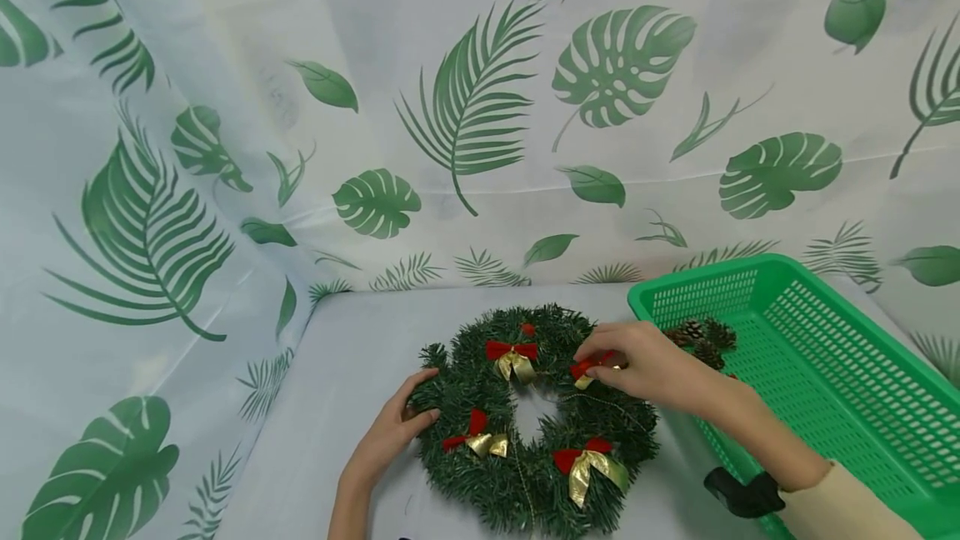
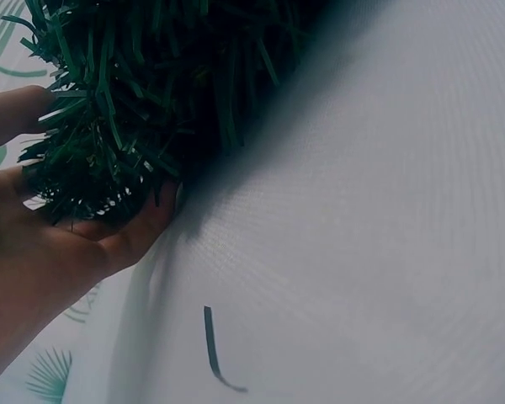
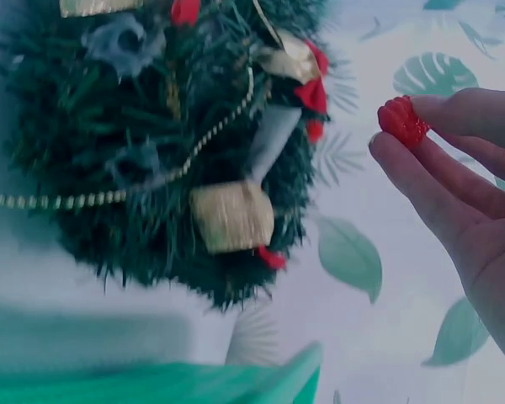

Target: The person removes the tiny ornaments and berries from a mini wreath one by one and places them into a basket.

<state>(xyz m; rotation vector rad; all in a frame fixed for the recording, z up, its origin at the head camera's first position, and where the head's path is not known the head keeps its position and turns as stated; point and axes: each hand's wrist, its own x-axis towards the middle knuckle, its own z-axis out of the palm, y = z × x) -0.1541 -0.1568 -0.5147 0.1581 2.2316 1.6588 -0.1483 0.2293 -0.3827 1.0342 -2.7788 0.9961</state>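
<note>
A round green tinsel wreath (image 1: 480,486) lies on the white-covered table, with red and gold bows on it, among them an upper bow (image 1: 513,359) and a lower right bow (image 1: 588,469). My left hand (image 1: 382,436) grips the wreath's left edge; the left wrist view has its thumb and fingers around the green strands. Over the wreath's right side, my right hand (image 1: 648,361) pinches a small red berry-like ornament (image 3: 402,124) between thumb and fingertips. In the right wrist view this ornament is apart from the wreath. A gold bead string (image 3: 189,164) runs across the strands.
At the right stands a green plastic basket (image 1: 810,390) with several pine cones (image 1: 705,342) in its far left part. A leaf-printed curtain (image 1: 465,107) hangs behind and at the left. One loose green strand (image 2: 210,345) lies on the table.
</note>
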